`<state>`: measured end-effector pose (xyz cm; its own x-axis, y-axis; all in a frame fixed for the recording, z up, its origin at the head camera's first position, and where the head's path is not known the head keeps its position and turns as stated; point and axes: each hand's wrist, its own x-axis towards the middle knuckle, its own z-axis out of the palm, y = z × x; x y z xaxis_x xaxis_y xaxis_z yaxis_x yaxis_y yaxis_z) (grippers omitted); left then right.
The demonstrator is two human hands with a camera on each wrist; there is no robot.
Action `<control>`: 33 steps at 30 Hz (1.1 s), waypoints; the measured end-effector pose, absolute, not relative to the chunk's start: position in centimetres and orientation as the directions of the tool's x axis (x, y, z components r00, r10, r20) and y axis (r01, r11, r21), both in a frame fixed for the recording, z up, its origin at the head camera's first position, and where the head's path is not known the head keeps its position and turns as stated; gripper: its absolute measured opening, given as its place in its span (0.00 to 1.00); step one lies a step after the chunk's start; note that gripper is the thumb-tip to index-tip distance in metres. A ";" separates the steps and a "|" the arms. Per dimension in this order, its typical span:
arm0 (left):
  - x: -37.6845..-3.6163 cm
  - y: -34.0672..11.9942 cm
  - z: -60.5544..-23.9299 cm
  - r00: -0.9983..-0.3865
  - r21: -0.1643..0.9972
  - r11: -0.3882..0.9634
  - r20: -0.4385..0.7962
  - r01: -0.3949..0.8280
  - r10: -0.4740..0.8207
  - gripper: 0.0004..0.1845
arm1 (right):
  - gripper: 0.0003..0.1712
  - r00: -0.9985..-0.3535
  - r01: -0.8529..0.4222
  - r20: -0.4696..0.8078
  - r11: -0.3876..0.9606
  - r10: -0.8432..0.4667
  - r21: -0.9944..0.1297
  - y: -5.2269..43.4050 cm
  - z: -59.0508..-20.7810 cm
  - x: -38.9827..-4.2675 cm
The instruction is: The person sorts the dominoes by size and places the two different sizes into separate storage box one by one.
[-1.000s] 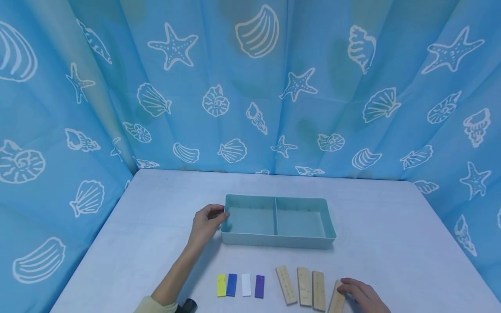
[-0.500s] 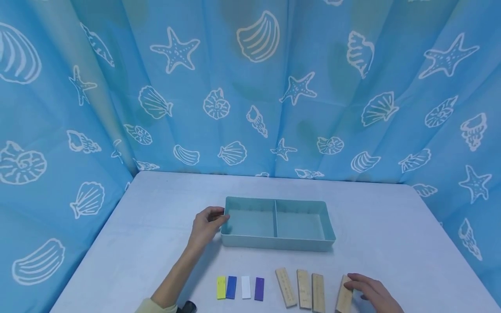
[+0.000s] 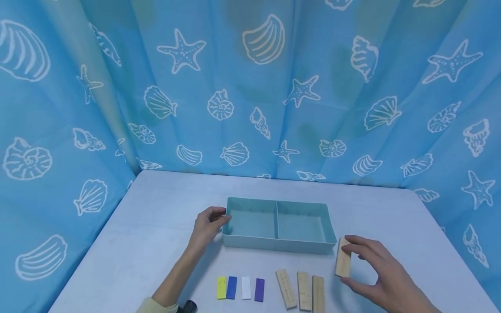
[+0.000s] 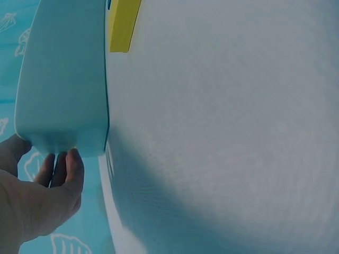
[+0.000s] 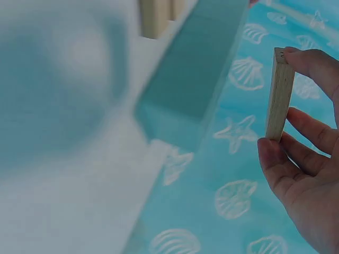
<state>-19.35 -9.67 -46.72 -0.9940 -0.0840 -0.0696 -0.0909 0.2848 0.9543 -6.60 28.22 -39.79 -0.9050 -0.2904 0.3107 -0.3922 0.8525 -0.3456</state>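
My right hand [image 3: 385, 271] pinches a plain wooden block [image 3: 343, 257] by its ends, thumb at one and fingertips at the other. In the right wrist view the block [image 5: 280, 94] stands raised off the table in my fingers. At the left end of a pale teal two-compartment tray [image 3: 278, 243], my left hand [image 3: 205, 227] grips the short wall, its thumb over the rim. The left wrist view has the fingers of this hand [image 4: 45, 196] against the tray's outer wall [image 4: 63, 84]. Both compartments have bare floors.
Three more wooden blocks [image 3: 304, 290] lie in front of the tray. Left of them is a row of small tiles: yellow [image 3: 221, 288], blue [image 3: 231, 288], white [image 3: 245, 288] and purple [image 3: 259, 290]. A blue shell-print curtain [image 3: 250, 87] surrounds the white table [image 3: 156, 208].
My right hand has lifted the rightmost wooden block from the row and carried it up and forward, beside the tray's right end. My left hand stays on the tray.
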 end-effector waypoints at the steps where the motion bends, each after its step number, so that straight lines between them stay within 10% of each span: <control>1: -19.4 -9.7 -46.7 -0.994 0.953 0.288 -0.069 -0.090 -0.082 0.20 | 0.37 -0.886 -0.427 0.338 0.841 -0.317 -0.331 28.0 -39.4 -7.1; 10: -19.8 -9.7 -46.4 -0.995 0.948 0.308 -0.061 -0.082 -0.076 0.20 | 0.34 -0.777 -0.616 0.396 0.718 -0.489 -0.324 25.4 -37.8 -12.2; 22: -19.6 -9.8 -46.8 -0.996 0.950 0.301 -0.067 -0.084 -0.064 0.20 | 0.27 -0.873 -0.462 0.109 0.735 -0.475 -0.496 22.6 -41.4 -18.9; 33: -19.7 -9.8 -46.6 -0.995 0.949 0.301 -0.072 -0.091 -0.072 0.20 | 0.21 -0.814 -0.536 0.072 0.697 -0.577 -0.476 20.7 -44.2 -21.1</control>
<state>-19.74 -9.81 -46.57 -0.9947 -0.0725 -0.0723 -0.0909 0.3009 0.9493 -21.06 20.71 -44.17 -0.8138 -0.5766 0.0723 -0.5363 0.6973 -0.4756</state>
